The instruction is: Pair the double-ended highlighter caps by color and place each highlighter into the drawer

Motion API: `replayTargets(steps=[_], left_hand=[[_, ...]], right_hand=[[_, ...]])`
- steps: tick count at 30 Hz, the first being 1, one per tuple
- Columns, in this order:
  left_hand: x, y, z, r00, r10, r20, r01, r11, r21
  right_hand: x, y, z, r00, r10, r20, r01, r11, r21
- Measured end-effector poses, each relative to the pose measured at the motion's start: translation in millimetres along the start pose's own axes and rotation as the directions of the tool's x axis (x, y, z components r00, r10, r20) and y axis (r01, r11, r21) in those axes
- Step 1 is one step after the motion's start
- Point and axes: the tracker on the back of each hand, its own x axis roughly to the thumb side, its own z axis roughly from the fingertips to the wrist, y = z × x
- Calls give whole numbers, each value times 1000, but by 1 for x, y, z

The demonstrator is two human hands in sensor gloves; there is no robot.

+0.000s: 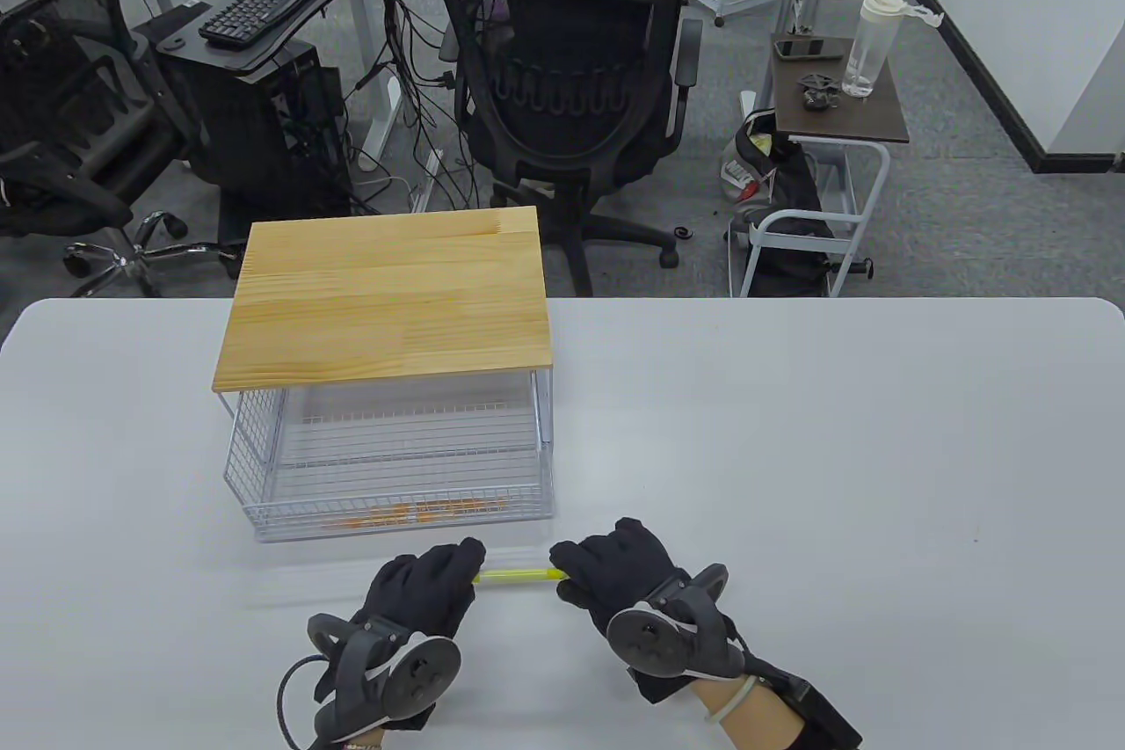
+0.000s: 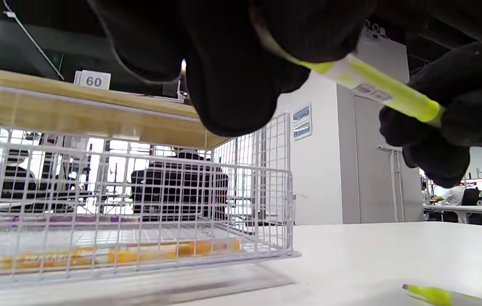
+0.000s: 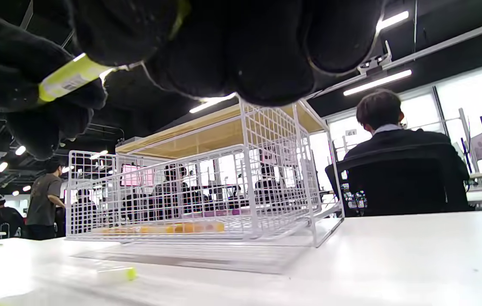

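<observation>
Both hands are sitting in the lower centre of the table view, each gripping one end of a single yellow highlighter (image 1: 520, 576) held level between them, clear of the table surface. The left hand (image 1: 422, 587) is curling its fingers tightly round the left end; the right hand (image 1: 615, 565) is pinching the right end with curled fingertips, no gap showing. The barrel is a slim translucent yellow-green cylinder bearing a printed label with a barcode, seen in both wrist views. Just above the hands, left of centre, one white wire-mesh drawer (image 1: 387, 460) is standing pulled forward beneath a rectangular pale wood top (image 1: 387, 302). One orange highlighter (image 1: 422, 513) is lying along the drawer's front edge; a purplish item further back is too blurred to identify. In the left wrist view, a further yellow piece (image 2: 436, 294) is lying on the smooth white table (image 1: 835, 451) at lower right; whether it is a cap or a pen cannot be told.
</observation>
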Motion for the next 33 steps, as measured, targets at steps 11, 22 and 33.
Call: replayTargets(steps=[11,22,33], left_hand=[[2,-2,-1,995,-95,9,95,994,-56],[-71,-17,14,918,-192,-346,102,960,-263],[-101,-24,27,866,-196,-460,16,930,-367]], right_hand=[[-4,-3,-1,982,-183,-46,186,980,75],[20,-25,-23,985,145,-93,-148,988,-36],[71,-4,-86,919,366,-145,-355,930,100]])
